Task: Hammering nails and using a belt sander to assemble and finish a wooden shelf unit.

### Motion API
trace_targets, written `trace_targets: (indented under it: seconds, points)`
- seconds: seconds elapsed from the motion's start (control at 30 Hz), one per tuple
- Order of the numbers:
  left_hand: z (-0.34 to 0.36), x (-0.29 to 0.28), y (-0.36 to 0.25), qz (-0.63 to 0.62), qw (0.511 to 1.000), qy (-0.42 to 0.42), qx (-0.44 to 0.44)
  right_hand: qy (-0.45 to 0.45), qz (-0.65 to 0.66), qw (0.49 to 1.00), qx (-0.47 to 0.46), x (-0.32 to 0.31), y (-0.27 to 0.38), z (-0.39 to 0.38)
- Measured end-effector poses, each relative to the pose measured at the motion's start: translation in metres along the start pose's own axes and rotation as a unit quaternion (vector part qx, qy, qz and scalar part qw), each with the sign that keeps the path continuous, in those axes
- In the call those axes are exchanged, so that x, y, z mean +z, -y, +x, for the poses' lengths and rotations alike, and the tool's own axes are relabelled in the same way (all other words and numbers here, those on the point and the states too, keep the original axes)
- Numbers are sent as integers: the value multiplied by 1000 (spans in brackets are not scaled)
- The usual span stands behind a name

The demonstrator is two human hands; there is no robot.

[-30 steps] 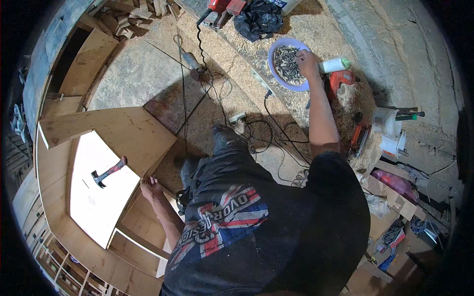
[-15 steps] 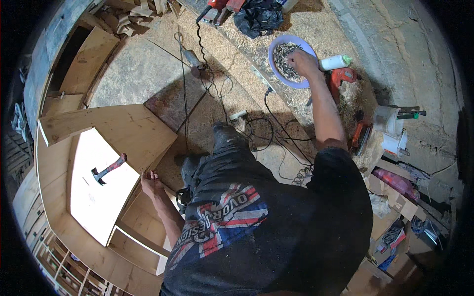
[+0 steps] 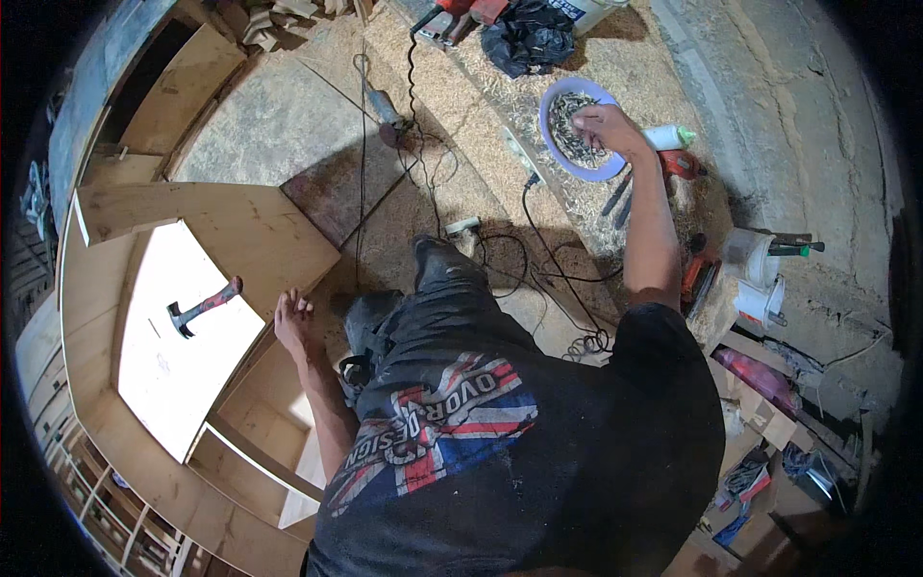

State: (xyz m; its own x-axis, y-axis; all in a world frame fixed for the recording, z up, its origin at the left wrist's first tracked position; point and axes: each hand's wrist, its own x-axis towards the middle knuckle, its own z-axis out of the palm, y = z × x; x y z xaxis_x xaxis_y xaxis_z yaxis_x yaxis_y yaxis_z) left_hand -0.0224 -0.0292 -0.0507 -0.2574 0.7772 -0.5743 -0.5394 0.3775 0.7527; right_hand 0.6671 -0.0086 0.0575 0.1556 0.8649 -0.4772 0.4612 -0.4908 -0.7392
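Note:
My right hand [image 3: 598, 128] reaches into a pale purple bowl [image 3: 608, 170] of small dark pieces [image 3: 567, 111], apparently fasteners; its fingers are pinched, and what they hold is too small to make out. A white bottle [image 3: 662, 137] and an orange-red tool [image 3: 686, 164] lie beside the bowl. My left hand [image 3: 296, 322] hangs by the edge of a curved plywood cabinet [image 3: 231, 216], fingers loosely curled and apart, with nothing clearly in them. Near it a claw hammer [image 3: 207, 306] lies on the cabinet's white panel [image 3: 163, 385].
Cables [image 3: 538, 260] run over the sawdust-covered floor between my leg [image 3: 447, 279] and the workbench [image 3: 500, 106]. A black bag [image 3: 524, 43], white buckets [image 3: 755, 258] holding tools and an orange tool [image 3: 697, 284] sit on the right. Wood offcuts [image 3: 269, 24] lie at the back.
My left hand has lifted away from the cabinet edge. My right hand still works in the bowl, its fingers shifted. The view has shifted, moving the cabinet left and up in the picture.

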Motion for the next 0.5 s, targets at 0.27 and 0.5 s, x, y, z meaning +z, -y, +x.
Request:
trace_targets:
  seconds: [0.27, 0.5]
  points:
    - [-43, 49, -23, 111, 991, 66, 29, 88, 71, 993, -36, 83, 91, 24]
    - [-74, 124, -51, 268, 949, 126, 105, 249, 125, 945, -172, 348, 201, -5]
